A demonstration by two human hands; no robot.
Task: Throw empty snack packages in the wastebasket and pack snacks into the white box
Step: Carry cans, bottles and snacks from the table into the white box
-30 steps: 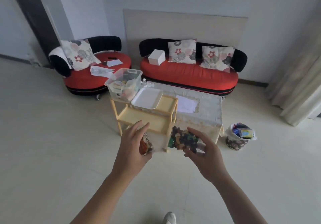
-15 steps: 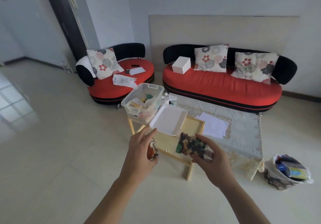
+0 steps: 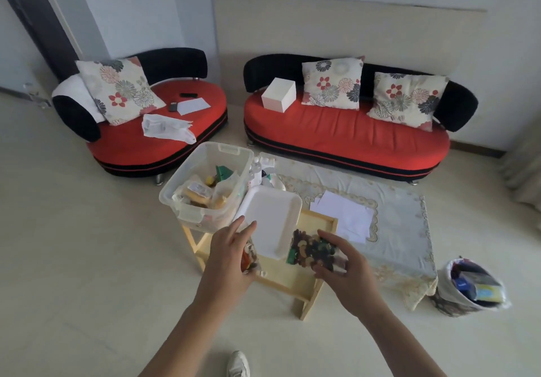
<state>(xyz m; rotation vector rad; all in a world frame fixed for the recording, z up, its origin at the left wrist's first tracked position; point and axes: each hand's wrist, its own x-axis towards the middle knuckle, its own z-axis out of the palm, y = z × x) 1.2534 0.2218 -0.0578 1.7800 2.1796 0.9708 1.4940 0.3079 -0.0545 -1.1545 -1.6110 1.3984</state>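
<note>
Centre frame, both hands over the wooden table (image 3: 292, 275): the left hand (image 3: 227, 255) has its grip closed round a small red-orange snack packet (image 3: 249, 258), and the right hand (image 3: 345, 271) pinches a clear bag of mixed nuts (image 3: 310, 249) just right of the white lid (image 3: 270, 218). A clear bin (image 3: 187, 201) of snacks sits up-left of that (wastebasket (image 3: 445, 303), stuffed, lower right).

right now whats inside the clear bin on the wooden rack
The clear bin holds several snack packs, yellowish ones and a green one; whatever lies beneath them is covered.
</note>
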